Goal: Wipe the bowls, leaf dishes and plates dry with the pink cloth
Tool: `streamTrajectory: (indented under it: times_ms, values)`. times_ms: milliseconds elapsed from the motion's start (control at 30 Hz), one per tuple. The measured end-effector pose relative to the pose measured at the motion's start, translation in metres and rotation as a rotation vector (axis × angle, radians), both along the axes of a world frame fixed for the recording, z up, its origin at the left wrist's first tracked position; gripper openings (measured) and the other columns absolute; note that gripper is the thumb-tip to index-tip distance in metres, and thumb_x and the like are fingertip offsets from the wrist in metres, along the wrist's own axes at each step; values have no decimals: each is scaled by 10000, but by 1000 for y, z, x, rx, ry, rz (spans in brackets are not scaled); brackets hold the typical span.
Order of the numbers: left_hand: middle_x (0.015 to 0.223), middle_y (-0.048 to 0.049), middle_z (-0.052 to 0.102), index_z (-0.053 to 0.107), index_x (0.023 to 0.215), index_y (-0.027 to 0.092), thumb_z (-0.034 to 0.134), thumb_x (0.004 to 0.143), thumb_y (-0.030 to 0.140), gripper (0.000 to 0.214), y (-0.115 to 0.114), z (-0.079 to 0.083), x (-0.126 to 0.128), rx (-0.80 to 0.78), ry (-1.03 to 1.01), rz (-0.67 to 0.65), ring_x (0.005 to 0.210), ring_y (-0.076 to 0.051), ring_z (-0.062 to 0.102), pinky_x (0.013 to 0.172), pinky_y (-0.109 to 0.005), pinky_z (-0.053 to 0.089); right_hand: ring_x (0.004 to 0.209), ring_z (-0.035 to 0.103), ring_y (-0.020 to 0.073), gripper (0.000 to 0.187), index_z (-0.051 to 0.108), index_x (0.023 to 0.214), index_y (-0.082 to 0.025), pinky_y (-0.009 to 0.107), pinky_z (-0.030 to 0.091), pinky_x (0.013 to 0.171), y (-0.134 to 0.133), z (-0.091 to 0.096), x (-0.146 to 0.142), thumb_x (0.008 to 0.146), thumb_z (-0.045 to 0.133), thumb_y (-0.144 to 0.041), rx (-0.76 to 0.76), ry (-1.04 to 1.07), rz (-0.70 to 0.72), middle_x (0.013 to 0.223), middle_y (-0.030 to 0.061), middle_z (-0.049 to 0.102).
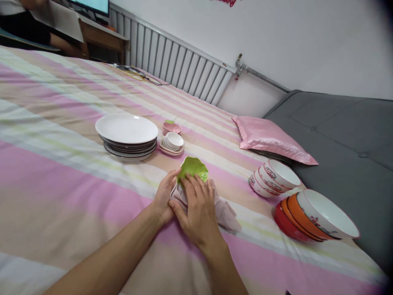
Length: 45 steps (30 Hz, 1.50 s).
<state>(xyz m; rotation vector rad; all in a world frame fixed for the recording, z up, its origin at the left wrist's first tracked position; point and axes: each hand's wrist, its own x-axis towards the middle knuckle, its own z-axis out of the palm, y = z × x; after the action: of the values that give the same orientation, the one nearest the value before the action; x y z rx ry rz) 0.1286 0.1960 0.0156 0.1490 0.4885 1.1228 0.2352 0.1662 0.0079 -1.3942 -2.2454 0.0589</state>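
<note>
Between my two hands, just above the striped bed sheet, is a small green leaf-shaped dish (194,164) with a wavy rim. My left hand (165,199) grips its left edge, fingers behind it. My right hand (196,205) lies over the dish's near part, pressing a pale pink cloth (225,213) against it; the cloth hangs out to the right. Beyond the dish stand small white bowls (174,140) stacked on pink dishes (172,152), and behind these more pink dishes (172,128) with a bit of green.
A stack of plates (126,129) stands left. To the right are white patterned bowls (273,180) and larger orange, red and white bowls (302,215). A pink pillow (273,139) lies by the grey headboard (337,131). Cables (138,73) lie near the radiator (175,53); a person sits far left.
</note>
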Motion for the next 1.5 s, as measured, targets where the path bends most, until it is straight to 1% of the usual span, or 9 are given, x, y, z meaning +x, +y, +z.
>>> streamTrajectory:
  times_ms: [167, 300, 400, 500, 800, 900, 1033, 1333, 1500]
  values:
    - [795, -100, 720, 635, 1066, 87, 504, 833, 310, 348, 1, -1, -1, 1, -42, -12, 739, -242, 692, 780, -354, 529, 1347, 302, 270, 528, 480, 1291, -164, 505, 164, 1129, -1, -1, -1, 873, 472, -487, 20, 58, 18, 1350, 106, 488]
    - [813, -107, 722, 635, 1071, 89, 510, 827, 332, 366, 4, -4, -3, 24, -85, -10, 756, -249, 690, 789, -366, 525, 1285, 380, 281, 522, 479, 1272, -150, 501, 273, 1077, -1, 1, -1, 852, 506, -457, 145, 212, 28, 1312, 133, 505]
    - [808, -112, 720, 640, 1063, 89, 505, 823, 335, 369, 5, -4, -4, 22, -93, 10, 748, -250, 688, 775, -369, 528, 1053, 552, 235, 336, 558, 1119, -148, 407, 438, 914, -1, 4, 0, 868, 491, -360, 220, 427, -74, 1089, 121, 616]
    - [796, -117, 717, 643, 1056, 85, 510, 813, 343, 379, 6, -4, -4, 12, -83, 44, 734, -252, 685, 752, -369, 532, 799, 602, 178, 189, 608, 894, -168, 313, 480, 748, 0, 4, 2, 876, 466, -292, 207, 575, -177, 838, 65, 648]
    - [772, -118, 702, 646, 1021, 93, 479, 817, 360, 375, 8, -3, -7, -2, -106, 83, 681, -245, 670, 681, -364, 538, 490, 555, 145, 283, 479, 595, -214, 253, 421, 519, 4, 1, 4, 768, 585, -411, -220, 505, -400, 513, -20, 582]
    - [767, -115, 698, 647, 1012, 97, 482, 817, 341, 353, 7, -2, -7, 30, -116, 92, 661, -237, 666, 663, -359, 539, 520, 584, 153, 297, 495, 583, -209, 253, 432, 526, 4, 2, 2, 744, 604, -433, -361, 516, -325, 544, -3, 614]
    - [775, -106, 698, 651, 1002, 114, 482, 820, 324, 325, 5, 0, -4, 70, -103, 121, 635, -224, 663, 656, -355, 542, 479, 567, 126, 289, 504, 641, -194, 213, 409, 449, 6, -3, 0, 703, 648, -436, -535, 735, -196, 576, 3, 622]
    - [783, -84, 705, 639, 1040, 118, 562, 781, 324, 339, 1, -2, 0, 138, -34, 162, 678, -223, 677, 701, -321, 538, 343, 433, 71, 365, 502, 706, -176, 182, 359, 365, 11, -12, 0, 616, 723, -453, -731, 1088, -178, 432, -65, 516]
    - [783, -68, 705, 623, 1060, 129, 598, 752, 286, 347, -3, 0, 4, 166, -3, 194, 710, -228, 680, 707, -316, 532, 397, 503, 97, 329, 567, 700, -151, 198, 394, 386, 11, -12, 0, 601, 743, -411, -632, 1093, -249, 484, -26, 571]
